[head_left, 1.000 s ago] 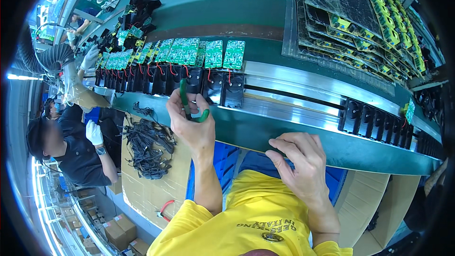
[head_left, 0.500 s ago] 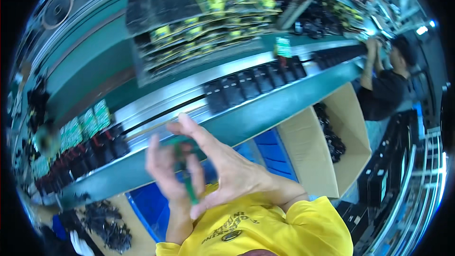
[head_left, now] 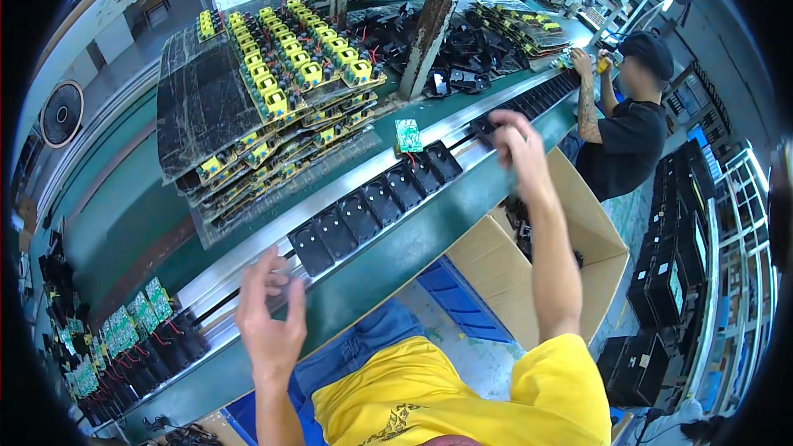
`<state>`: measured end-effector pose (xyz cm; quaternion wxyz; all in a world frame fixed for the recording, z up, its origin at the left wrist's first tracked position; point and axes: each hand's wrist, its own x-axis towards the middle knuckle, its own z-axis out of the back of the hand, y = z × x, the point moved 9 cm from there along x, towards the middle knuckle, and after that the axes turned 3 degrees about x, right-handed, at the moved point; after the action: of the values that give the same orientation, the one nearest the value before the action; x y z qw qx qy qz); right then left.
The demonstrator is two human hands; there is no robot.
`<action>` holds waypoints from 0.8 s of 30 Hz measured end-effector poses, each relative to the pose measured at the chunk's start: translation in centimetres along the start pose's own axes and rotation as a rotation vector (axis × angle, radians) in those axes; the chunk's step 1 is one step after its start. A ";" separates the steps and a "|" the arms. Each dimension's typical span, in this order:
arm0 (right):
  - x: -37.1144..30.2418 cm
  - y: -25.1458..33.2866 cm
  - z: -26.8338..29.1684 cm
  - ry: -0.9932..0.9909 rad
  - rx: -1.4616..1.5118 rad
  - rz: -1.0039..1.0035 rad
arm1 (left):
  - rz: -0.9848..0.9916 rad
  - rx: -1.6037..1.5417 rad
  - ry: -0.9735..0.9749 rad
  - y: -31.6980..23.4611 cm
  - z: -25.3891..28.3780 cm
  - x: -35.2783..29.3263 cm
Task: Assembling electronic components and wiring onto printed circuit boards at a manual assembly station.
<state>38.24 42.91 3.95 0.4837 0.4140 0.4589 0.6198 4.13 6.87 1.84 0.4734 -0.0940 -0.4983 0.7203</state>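
My left hand [head_left: 271, 314] is open over the metal rail, fingers apart and holding nothing. It is beside the near left end of a row of black plastic cases [head_left: 351, 223]. Farther right, my right hand [head_left: 522, 153] is raised at the rail, partly blurred, with its fingers bent but apart. I see nothing held in it. It is nearest to the end of a second line of black cases [head_left: 483, 127]. A green circuit board [head_left: 408, 135] stands up from the first row, with red wires below it.
Stacked trays of yellow-topped circuit boards [head_left: 273, 91] stand beyond the rail. Cases with green boards [head_left: 140, 314] line the rail's left end. A cardboard box [head_left: 487, 268] and a blue bin [head_left: 462, 301] stand below the bench. A person [head_left: 632, 116] works farther along.
My hands were together around a blurred green object. They have since separated, left hand to the rail and right hand far to the right. The green object is gone from them; the view has shifted.
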 end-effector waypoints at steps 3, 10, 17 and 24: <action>10.3 -0.9 5.6 -0.154 -0.730 0.154 | -0.095 0.110 -0.023 -0.8 1.7 1.1; 22.2 -11.2 16.8 -0.276 -1.202 0.041 | -0.361 0.511 -0.158 -4.2 8.7 6.4; 18.3 -9.6 12.4 -0.261 -1.167 0.155 | -0.409 0.723 -0.157 -2.5 12.2 16.3; 9.6 -4.2 4.7 -0.234 -1.137 0.228 | -0.223 0.719 -0.175 2.9 13.4 29.6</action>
<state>41.82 53.59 1.65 0.6072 0.2022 -0.0489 0.7668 -21.58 21.24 15.99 0.5071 0.1945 -0.2598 0.7984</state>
